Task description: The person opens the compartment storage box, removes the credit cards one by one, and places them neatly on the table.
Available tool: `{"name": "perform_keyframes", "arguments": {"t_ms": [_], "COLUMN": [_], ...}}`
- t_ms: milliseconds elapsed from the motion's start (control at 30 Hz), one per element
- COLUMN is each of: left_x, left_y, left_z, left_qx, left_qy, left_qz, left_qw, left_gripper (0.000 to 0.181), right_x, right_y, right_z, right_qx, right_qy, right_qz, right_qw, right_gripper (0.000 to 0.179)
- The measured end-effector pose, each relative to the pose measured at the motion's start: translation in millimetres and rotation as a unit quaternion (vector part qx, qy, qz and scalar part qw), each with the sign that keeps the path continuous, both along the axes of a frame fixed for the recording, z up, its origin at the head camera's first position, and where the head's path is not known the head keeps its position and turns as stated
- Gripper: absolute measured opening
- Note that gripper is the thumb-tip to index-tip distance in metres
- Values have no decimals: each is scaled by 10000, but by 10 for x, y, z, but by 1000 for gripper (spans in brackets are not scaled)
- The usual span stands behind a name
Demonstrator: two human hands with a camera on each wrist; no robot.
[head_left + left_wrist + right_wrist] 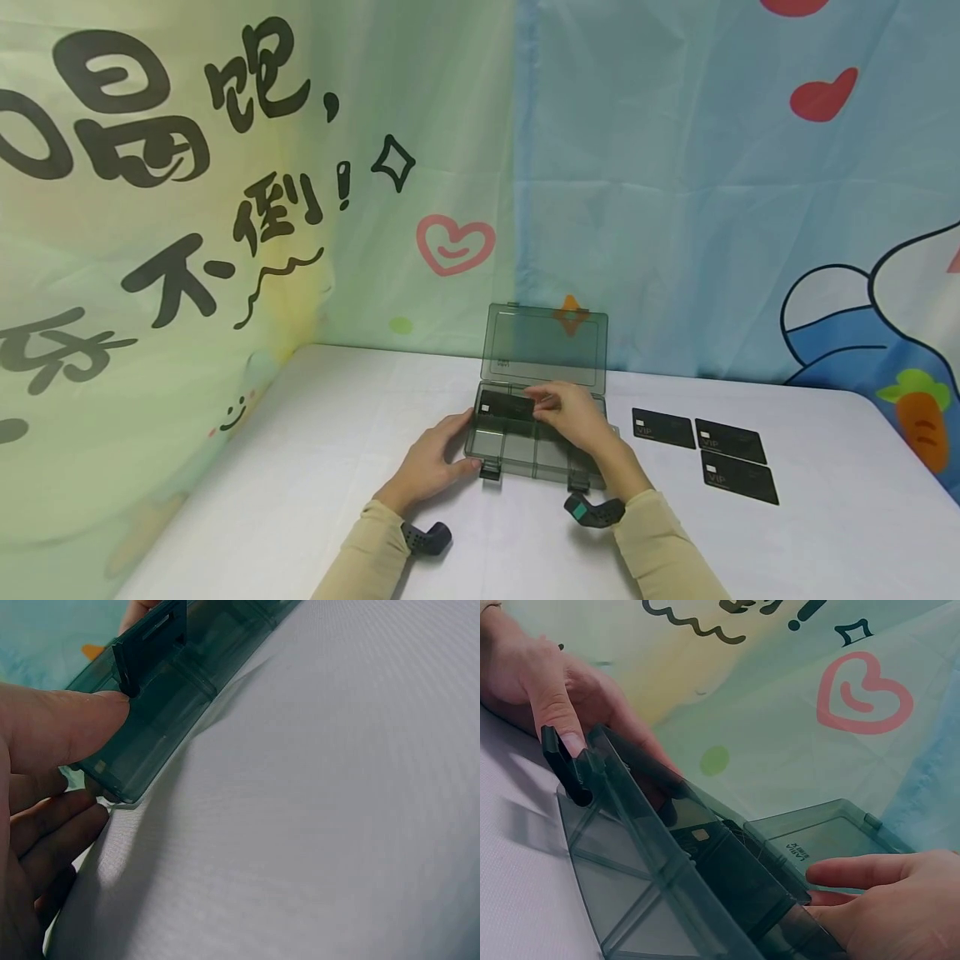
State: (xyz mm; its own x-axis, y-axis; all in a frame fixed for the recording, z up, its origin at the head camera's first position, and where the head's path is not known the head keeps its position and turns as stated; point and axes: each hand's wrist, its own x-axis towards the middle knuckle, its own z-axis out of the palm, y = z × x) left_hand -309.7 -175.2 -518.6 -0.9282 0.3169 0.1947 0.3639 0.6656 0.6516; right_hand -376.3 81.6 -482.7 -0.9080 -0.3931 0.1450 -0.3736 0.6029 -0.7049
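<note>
A transparent grey-green compartment box (551, 454) stands on the table, its lid (543, 350) raised at the back. My left hand (426, 463) holds the box's left end. In the left wrist view, the thumb (67, 724) presses the front wall beside a dark latch (154, 641). A black card (504, 406) lies over the back left compartments, tilted. At the card's right end, my right hand (573, 417) pinches it between thumb and fingers. The right wrist view shows the card's small chip and dark face (735, 862) behind the clear walls; its gripped edge is partly hidden.
To the right of the box lie three black cards marked VIP: one nearer the box (663, 427), another farther right (731, 440), and a third (740, 477) in front of that. A printed cloth backdrop (645, 208) hangs behind the white table (300, 433).
</note>
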Motion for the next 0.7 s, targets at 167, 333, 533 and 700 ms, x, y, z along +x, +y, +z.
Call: {"name": "perform_keyframes", "arguments": {"t_ms": [167, 333, 533, 700], "left_x": [4, 7, 6, 3], "left_y": [4, 5, 10, 12], "left_z": [-7, -16, -17, -5], "left_qx": [-40, -61, -95, -42], "left_qy": [-68, -86, -65, -27], "left_qz": [55, 53, 53, 51], "left_qw": [10000, 9999, 9999, 10000], "left_gripper": [76, 76, 77, 77], "right_x": [1, -9, -36, -60], "right_y": [-2, 5, 10, 13], "right_z": [7, 3, -17, -12], "right_qx": [69, 93, -31, -166], "right_qy": [-18, -100, -310, -435], "right_qz": [-1, 60, 190, 326], "right_qw": [10000, 9999, 9993, 9984], "right_gripper": [34, 32, 30, 28]}}
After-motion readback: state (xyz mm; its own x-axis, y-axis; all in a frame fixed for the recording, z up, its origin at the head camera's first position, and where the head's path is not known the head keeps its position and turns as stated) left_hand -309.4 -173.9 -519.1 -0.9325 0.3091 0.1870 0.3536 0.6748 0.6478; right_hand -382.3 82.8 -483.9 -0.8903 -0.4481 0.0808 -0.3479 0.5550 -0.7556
